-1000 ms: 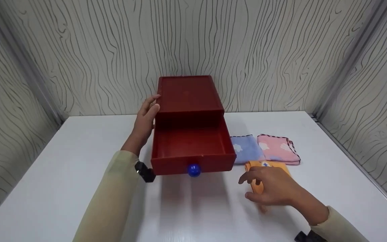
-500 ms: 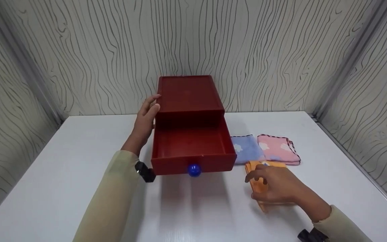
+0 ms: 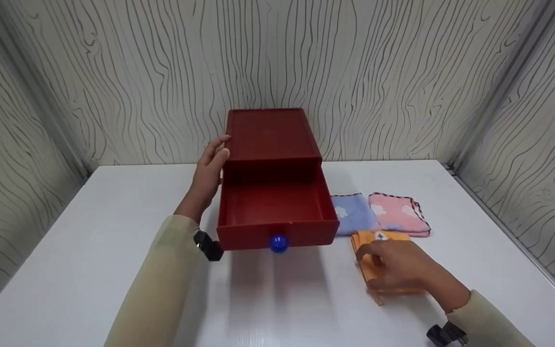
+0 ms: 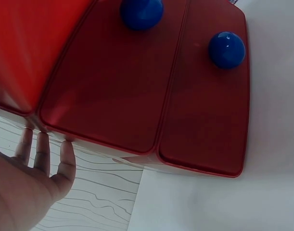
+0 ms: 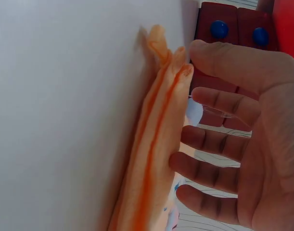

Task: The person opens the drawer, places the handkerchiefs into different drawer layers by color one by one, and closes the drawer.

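Note:
A dark red drawer cabinet (image 3: 270, 135) stands at the back of the table, its top drawer (image 3: 277, 236) pulled out, with a blue knob on the front. My left hand (image 3: 207, 176) rests against the cabinet's left side; its fingertips (image 4: 66, 149) lie along the side wall in the left wrist view. Over a folded orange towel (image 3: 371, 270) is my right hand (image 3: 398, 265), fingers spread and lightly bent. In the right wrist view its fingertips (image 5: 178, 161) sit right at the top of the layered orange towel (image 5: 156, 144); the thumb is near the towel's corner.
A folded blue towel (image 3: 352, 212) lies right of the drawer, partly hidden by it. Beside it is a folded pink towel (image 3: 398, 214) with a dark striped edge. Lower drawers with blue knobs (image 4: 227, 49) show shut below. A wood-patterned wall (image 3: 277, 58) stands behind.
My right hand has moved slightly right and down onto the orange towel, its fingertips now closer to the cloth. The left hand, cabinet and other towels have stayed in place.

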Motion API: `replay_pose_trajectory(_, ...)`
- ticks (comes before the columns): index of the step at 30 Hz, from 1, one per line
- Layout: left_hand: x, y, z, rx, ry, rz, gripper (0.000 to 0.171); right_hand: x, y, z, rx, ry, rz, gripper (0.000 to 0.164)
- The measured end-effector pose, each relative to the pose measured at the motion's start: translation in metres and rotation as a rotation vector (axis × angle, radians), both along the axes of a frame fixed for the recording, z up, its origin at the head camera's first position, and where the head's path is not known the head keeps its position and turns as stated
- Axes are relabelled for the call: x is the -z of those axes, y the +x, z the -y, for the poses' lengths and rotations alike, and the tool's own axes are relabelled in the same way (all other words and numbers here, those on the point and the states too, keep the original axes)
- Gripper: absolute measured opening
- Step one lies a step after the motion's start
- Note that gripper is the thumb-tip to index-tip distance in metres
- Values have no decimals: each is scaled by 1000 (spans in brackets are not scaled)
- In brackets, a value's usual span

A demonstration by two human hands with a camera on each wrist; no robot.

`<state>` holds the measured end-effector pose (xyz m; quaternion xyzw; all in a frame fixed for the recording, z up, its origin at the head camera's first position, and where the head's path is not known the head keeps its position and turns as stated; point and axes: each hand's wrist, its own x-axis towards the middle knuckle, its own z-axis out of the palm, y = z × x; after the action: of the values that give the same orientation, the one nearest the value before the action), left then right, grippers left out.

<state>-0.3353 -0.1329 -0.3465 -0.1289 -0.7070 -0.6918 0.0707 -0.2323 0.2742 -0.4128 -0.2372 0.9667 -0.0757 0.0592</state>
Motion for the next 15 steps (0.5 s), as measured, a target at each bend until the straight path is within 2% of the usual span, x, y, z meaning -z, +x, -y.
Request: replay_pose_trajectory(15, 1, -1, 0, -5, 10, -3, 43, 3, -2, 3, 18, 7, 82, 45)
